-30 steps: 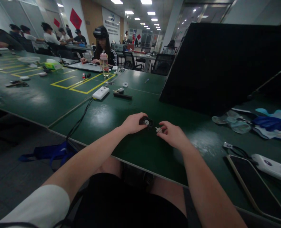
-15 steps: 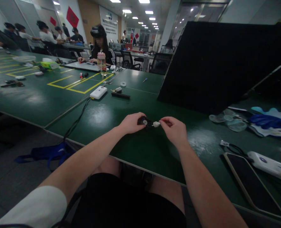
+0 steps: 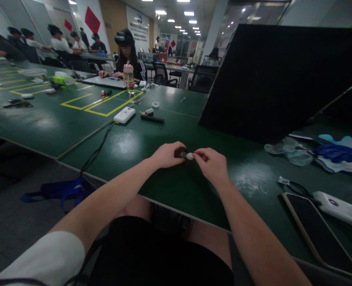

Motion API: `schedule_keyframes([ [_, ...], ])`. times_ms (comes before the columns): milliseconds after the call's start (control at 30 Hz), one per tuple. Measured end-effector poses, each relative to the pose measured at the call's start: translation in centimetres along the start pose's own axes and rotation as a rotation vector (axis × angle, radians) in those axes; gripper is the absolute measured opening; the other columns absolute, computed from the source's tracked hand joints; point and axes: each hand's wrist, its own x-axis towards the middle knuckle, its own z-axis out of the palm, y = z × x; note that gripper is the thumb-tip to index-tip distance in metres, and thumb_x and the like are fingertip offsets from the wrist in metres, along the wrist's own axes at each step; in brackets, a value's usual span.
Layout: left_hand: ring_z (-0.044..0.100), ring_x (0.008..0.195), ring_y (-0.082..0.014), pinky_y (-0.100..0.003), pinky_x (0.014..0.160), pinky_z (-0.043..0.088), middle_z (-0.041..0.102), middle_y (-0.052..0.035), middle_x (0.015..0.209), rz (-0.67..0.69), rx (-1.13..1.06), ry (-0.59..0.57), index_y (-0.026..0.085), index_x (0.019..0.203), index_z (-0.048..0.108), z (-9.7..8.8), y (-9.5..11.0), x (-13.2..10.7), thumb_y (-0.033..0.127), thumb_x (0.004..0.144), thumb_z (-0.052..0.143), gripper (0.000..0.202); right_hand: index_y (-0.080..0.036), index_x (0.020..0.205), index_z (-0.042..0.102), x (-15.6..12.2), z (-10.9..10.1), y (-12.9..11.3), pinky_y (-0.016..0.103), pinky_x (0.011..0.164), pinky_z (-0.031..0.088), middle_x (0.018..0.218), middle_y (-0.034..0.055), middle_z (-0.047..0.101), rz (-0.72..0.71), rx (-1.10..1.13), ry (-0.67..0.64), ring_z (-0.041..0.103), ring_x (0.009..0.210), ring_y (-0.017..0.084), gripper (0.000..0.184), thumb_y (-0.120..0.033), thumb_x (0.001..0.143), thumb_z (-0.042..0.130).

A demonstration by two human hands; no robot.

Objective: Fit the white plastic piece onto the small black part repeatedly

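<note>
My left hand (image 3: 166, 155) is closed around a small dark part (image 3: 181, 152) with a round greyish disc on its face. My right hand (image 3: 214, 166) pinches a small whitish piece (image 3: 189, 156) between thumb and fingertips. The whitish piece sits right against the dark part's right side; whether it is inside it I cannot tell. Both are held just above the green table (image 3: 176, 186). Their exact kinds are too small to make out.
A big black panel (image 3: 277, 79) leans at the right. Before it lie blue gloves (image 3: 338, 153), a phone (image 3: 320, 232) and a white power bank (image 3: 341, 206). Another white power bank (image 3: 124, 115), a black bar (image 3: 152, 118) and a bottle (image 3: 129, 81) stand farther off. A person works opposite.
My right hand has moved left, bringing the whitish piece up against the dark part. The gap between my hands has narrowed; my left hand has hardly moved.
</note>
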Motion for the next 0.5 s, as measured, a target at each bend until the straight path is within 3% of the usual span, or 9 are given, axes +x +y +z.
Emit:
schedule_keyframes([
  [133, 0.071, 0.095, -0.0220, -0.037, 0.086, 0.057, 0.074, -0.0023, 0.107, 0.002, -0.009, -0.001, 0.026, 0.122, 0.063, -0.04, 0.18, -0.02, 0.040, 0.079, 0.074, 0.046, -0.022, 0.099, 0.073, 0.02, 0.19, -0.29, 0.034, 0.070, 0.050, 0.095, 0.0075, 0.073, 0.032, -0.002, -0.029, 0.065, 0.079, 0.021, 0.025, -0.040, 0.098, 0.056],
  [300, 0.071, 0.094, -0.0215, -0.037, 0.084, 0.057, 0.074, -0.0023, 0.107, 0.007, -0.017, -0.002, 0.026, 0.123, 0.062, -0.10, 0.12, -0.03, 0.039, 0.079, 0.074, 0.047, -0.021, 0.089, 0.076, 0.00, 0.52, -0.09, 0.032, 0.062, 0.045, 0.077, 0.0050, 0.073, 0.132, 0.017, -0.028, 0.063, 0.065, 0.019, 0.039, -0.054, 0.097, 0.055],
  [500, 0.070, 0.092, -0.0208, -0.037, 0.083, 0.057, 0.073, -0.0020, 0.105, -0.015, -0.019, -0.002, 0.026, 0.124, 0.061, 0.05, -0.20, -0.02, 0.039, 0.079, 0.075, 0.049, -0.021, 0.085, 0.077, 0.02, -0.39, 0.54, 0.031, 0.061, 0.044, 0.075, 0.0051, 0.073, 0.208, 0.129, 0.098, 0.063, 0.065, 0.019, 0.056, -0.066, 0.097, 0.046],
])
